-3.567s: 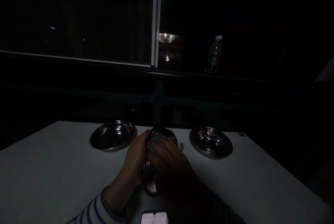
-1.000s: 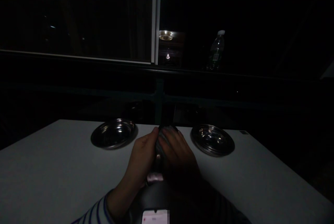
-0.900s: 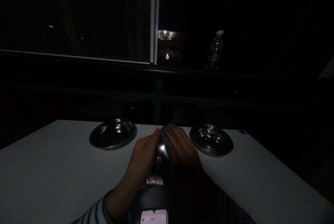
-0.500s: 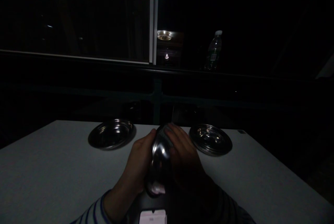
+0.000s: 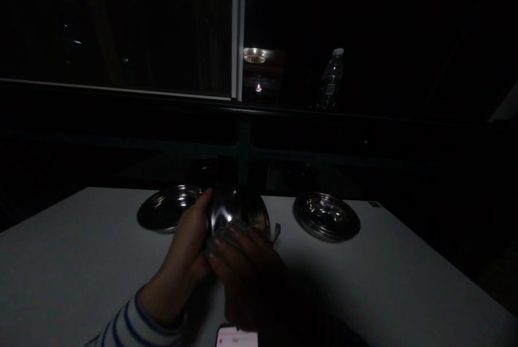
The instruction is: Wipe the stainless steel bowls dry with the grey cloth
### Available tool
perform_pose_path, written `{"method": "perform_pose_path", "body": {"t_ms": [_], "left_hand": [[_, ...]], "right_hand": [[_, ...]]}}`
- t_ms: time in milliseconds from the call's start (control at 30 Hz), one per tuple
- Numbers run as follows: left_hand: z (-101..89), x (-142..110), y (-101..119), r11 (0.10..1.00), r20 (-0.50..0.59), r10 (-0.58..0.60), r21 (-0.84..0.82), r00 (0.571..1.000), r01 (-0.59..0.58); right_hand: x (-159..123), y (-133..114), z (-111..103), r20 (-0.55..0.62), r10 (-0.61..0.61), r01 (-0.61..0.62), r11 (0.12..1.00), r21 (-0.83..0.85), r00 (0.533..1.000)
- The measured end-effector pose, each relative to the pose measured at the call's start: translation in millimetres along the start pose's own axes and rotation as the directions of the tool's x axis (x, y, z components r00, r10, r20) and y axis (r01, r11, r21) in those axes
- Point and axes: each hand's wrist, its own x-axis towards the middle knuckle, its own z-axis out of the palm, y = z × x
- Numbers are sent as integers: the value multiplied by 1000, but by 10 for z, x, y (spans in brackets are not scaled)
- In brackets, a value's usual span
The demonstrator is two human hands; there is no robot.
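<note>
A shiny stainless steel plate is held tilted up above the middle of the table. My left hand is closed on its left edge, thumb along the rim. Against the plate's near face, the fingers of my right hand press a greyish-green cloth, mostly hidden under them. A small pale corner, perhaps of the cloth, sticks out right of the plate. Deep shadow covers my right wrist and sleeve.
On the white table, one steel plate lies at the back left and a stack of steel plates at the back right. A lit phone is at the near edge. A plastic bottle stands beyond, by the window frame.
The held plate has turned from nearly edge-on to show a broad round face, shifting slightly left. My right hand has moved from its right side down across its near face.
</note>
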Motion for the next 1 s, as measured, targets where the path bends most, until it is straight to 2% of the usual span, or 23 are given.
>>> {"method": "perform_pose_path", "body": {"t_ms": [100,167,333,433,533,733,800,900,933,1000], "left_hand": [[1,-1,101,996,-30,33,-84,999,-36],[6,-5,147,993,1,37,-113,999,-37],[8,19,205,988,73,66,-142,995,-55],[-1,45,223,979,94,81,-194,992,-61],[-7,51,228,968,75,108,-236,991,-88],[-8,4,230,975,89,112,-204,990,-92],[-12,-13,238,984,99,86,-163,991,-69],[-25,-38,242,997,127,22,-74,992,-13],[-29,-46,236,999,137,-10,-42,990,16],[-36,-64,209,997,166,-79,28,983,75]], "right_hand": [[-21,17,12,-15,-44,43,998,-51,999],[-33,34,28,-31,-42,39,996,-81,999],[-104,72,90,-99,44,-56,991,-122,994],[-125,95,93,-81,119,-128,985,-116,990],[-109,130,70,-51,252,-256,964,-70,966],[-118,353,37,-85,500,-483,860,164,862],[-111,448,2,-68,583,-550,793,261,810],[-56,558,-92,-6,710,-648,645,405,704],[-32,584,-130,20,731,-663,606,439,682],[12,620,-204,63,724,-659,585,472,687]]}}
